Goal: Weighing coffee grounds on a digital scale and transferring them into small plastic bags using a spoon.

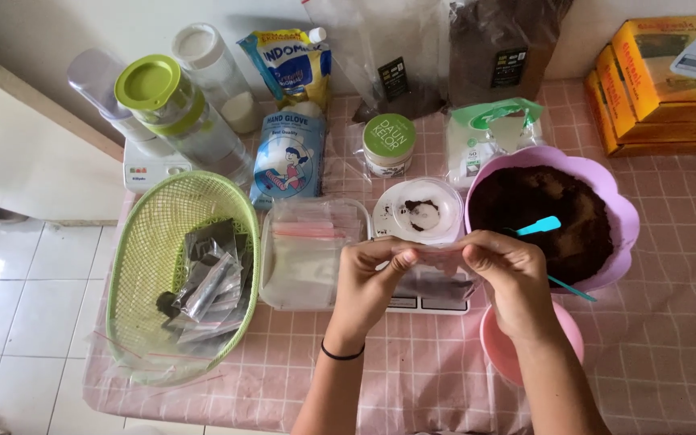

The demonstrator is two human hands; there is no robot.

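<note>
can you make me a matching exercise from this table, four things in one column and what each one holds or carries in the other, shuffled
Things:
1. green basket
2. lilac bowl
3. clear tray
4. both hands: left hand, right hand

Contents:
A. dark brown powder and a turquoise scoop
B. a stack of empty clear bags
C. filled, sealed dark sachets
D. one small clear bag pinched at its top edge

Pairs: 1-C, 2-A, 3-B, 4-D
</note>
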